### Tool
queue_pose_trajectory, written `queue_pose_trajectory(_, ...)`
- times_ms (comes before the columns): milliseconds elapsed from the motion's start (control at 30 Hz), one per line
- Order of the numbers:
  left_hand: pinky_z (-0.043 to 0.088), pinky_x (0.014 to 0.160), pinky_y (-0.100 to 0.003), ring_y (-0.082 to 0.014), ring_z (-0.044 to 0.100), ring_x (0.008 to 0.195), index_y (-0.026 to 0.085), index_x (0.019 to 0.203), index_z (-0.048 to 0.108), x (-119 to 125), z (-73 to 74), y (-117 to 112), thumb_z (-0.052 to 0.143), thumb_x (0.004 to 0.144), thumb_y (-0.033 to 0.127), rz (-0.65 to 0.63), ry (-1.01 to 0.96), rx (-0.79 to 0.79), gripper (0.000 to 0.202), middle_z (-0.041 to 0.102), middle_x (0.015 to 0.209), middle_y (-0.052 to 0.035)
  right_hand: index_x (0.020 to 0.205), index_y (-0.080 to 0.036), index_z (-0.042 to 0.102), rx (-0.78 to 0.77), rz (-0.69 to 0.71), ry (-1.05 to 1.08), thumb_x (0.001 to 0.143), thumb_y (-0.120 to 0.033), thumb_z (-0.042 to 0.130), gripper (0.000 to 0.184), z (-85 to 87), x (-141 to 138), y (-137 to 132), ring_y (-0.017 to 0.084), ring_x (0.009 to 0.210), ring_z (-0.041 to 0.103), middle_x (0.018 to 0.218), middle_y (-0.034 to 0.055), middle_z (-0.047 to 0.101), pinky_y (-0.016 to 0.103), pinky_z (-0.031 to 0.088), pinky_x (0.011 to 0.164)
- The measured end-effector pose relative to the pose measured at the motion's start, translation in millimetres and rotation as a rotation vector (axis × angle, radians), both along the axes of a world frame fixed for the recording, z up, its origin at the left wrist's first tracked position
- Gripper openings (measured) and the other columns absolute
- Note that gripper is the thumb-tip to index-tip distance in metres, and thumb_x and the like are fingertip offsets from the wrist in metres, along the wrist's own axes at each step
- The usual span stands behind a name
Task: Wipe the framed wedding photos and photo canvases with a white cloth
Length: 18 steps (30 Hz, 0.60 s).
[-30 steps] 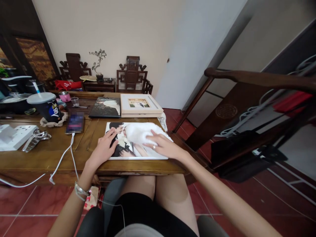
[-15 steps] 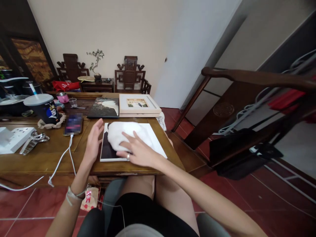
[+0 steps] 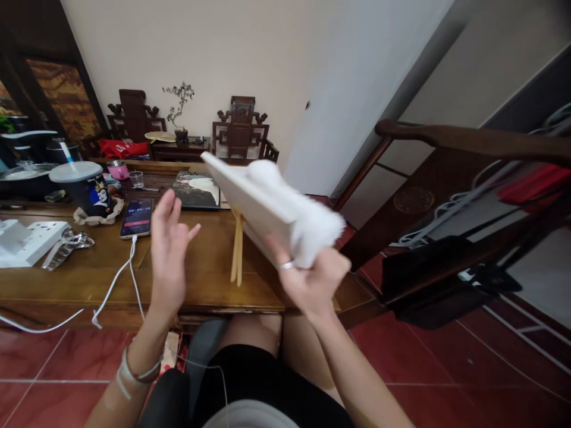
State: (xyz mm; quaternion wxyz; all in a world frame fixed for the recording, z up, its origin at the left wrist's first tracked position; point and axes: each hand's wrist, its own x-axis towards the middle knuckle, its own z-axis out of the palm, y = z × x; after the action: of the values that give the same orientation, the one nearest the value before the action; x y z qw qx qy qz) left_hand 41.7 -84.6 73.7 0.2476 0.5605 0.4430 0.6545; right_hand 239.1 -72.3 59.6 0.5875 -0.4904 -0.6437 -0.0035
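My right hand (image 3: 314, 282) grips the lower right edge of a white-edged picture frame (image 3: 254, 196), raised off the table and tilted so its back shows. Bunched against the frame's front is a fluffy white cloth (image 3: 319, 229), pinched under the same hand. Thin yellowish legs (image 3: 237, 252) hang from the back of the frame. My left hand (image 3: 168, 255) is in the air left of the frame, fingers apart, touching nothing. The frame's picture side is turned away from view.
A dark photo panel (image 3: 196, 189) lies behind on the wooden table (image 3: 200, 291). To the left are a phone (image 3: 137, 217) on a white cable, a lidded cup (image 3: 87, 193), a power strip (image 3: 38, 241) and a crinkled silver wrapper (image 3: 66, 246). A wooden chair (image 3: 446, 139) stands right.
The picture frame has gone from lying flat on the table to being lifted and tilted in my right hand, cloth included. My left hand has come away from the frame's left edge.
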Motion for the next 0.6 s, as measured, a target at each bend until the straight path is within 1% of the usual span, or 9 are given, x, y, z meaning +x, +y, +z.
queue_pose_trajectory(67,0.037,0.116,-0.043,-0.0262,0.019,0.150,0.033,0.151,0.021,2.1,-22.9,10.4,0.051,0.091,0.049,0.013,-0.055,-0.260,0.069,0.017,0.164,-0.0030,0.074,-0.022,0.062,0.081,-0.110,0.386,0.075,-0.041,0.072,0.022,8.6,1.8,5.7,0.029,0.088,0.069,0.073,0.0042,0.066,0.054,0.056,0.091)
queue_pose_trajectory(133,0.037,0.115,-0.044,-0.0279,0.023,0.149,0.024,0.152,0.019,6.7,-41.1,16.9,0.054,0.091,0.042,-0.097,-0.143,-0.502,0.072,0.021,0.163,-0.0128,0.102,-0.018,0.064,0.151,-0.048,0.745,0.074,-0.036,0.074,0.035,14.4,0.6,10.6,0.027,0.101,0.067,0.098,0.0061,0.070,0.051,0.054,0.097)
queue_pose_trajectory(200,0.042,0.112,-0.043,-0.0294,0.035,0.144,0.017,0.147,0.031,14.8,-50.5,18.4,0.056,0.091,0.036,-0.265,-0.294,-0.544,0.064,0.033,0.157,-0.0172,0.119,-0.016,0.060,0.125,0.071,1.001,0.073,-0.030,0.074,0.050,14.6,-1.9,13.8,0.026,0.109,0.065,0.112,0.0076,0.069,0.049,0.054,0.099)
queue_pose_trajectory(267,0.048,0.107,-0.043,-0.0301,0.049,0.134,0.015,0.135,0.046,24.7,-53.0,18.0,0.056,0.092,0.033,-0.398,-0.433,-0.517,0.048,0.048,0.148,-0.0172,0.124,-0.017,0.057,0.005,0.169,1.164,0.072,-0.028,0.075,0.056,8.4,-4.3,14.8,0.026,0.112,0.065,0.118,0.0087,0.068,0.049,0.056,0.097)
queue_pose_trajectory(300,0.050,0.105,-0.042,-0.0288,0.054,0.130,0.015,0.129,0.050,29.3,-53.0,18.2,0.056,0.092,0.032,-0.384,-0.512,-0.502,0.041,0.054,0.142,-0.0161,0.125,-0.017,0.057,-0.067,0.207,1.220,0.072,-0.028,0.075,0.058,3.5,-5.1,14.6,0.027,0.113,0.065,0.120,0.0092,0.068,0.049,0.056,0.096)
queue_pose_trajectory(367,0.053,0.100,-0.037,-0.0250,0.062,0.120,0.017,0.120,0.054,34.9,-52.7,20.9,0.055,0.094,0.029,-0.247,-0.651,-0.493,0.029,0.062,0.134,-0.0133,0.126,-0.019,0.056,-0.197,0.270,1.286,0.073,-0.031,0.076,0.058,-7.9,-5.2,13.9,0.028,0.115,0.064,0.124,0.0097,0.067,0.051,0.056,0.096)
queue_pose_trajectory(467,0.058,0.089,-0.034,-0.0233,0.070,0.102,0.014,0.108,0.058,30.1,-51.5,29.6,0.055,0.095,0.026,-0.131,-0.721,-0.560,0.019,0.072,0.114,-0.0131,0.125,-0.019,0.056,-0.274,0.332,1.301,0.073,-0.034,0.076,0.058,-22.1,-0.2,15.1,0.028,0.120,0.061,0.126,0.0095,0.066,0.051,0.052,0.101)
queue_pose_trajectory(533,0.059,0.080,-0.032,-0.0222,0.073,0.088,0.012,0.102,0.060,19.1,-48.9,36.5,0.054,0.094,0.022,-0.097,-0.715,-0.606,0.014,0.075,0.096,-0.0116,0.122,-0.017,0.057,-0.201,0.270,1.286,0.071,-0.033,0.078,0.058,-26.5,7.7,18.0,0.027,0.121,0.060,0.126,0.0102,0.066,0.050,0.052,0.102)
queue_pose_trajectory(600,0.059,0.071,-0.029,-0.0206,0.073,0.075,0.010,0.097,0.062,6.0,-45.5,42.7,0.054,0.093,0.019,-0.076,-0.695,-0.637,0.013,0.075,0.083,-0.0094,0.121,-0.017,0.056,-0.012,0.091,1.230,0.066,-0.030,0.081,0.062,-27.6,20.3,21.5,0.027,0.120,0.061,0.127,0.0096,0.065,0.048,0.053,0.101)
